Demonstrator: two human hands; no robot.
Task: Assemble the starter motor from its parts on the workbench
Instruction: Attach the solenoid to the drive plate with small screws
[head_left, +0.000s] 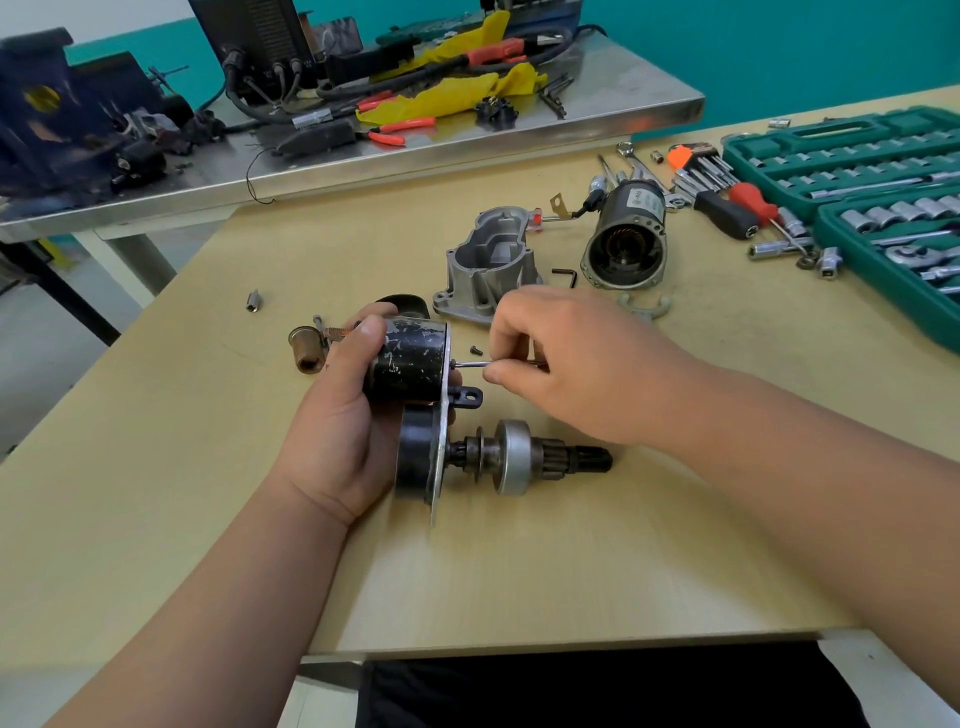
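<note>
Midway, seemingly: left hand (343, 415) grips the solenoid (408, 358) on the drive assembly (498, 457), right hand (566, 358) pinches a hex key (470, 364) (screw going in); housing (488, 265) and motor body (626, 244) wait on the surface (571, 571).

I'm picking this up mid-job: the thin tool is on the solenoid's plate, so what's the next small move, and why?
Probably keep turning the thin tool with the right hand to seat that screw. Its tip meets the plate beside the black solenoid, which the left hand grips, and a loose screw lies on the bench just behind.
</note>
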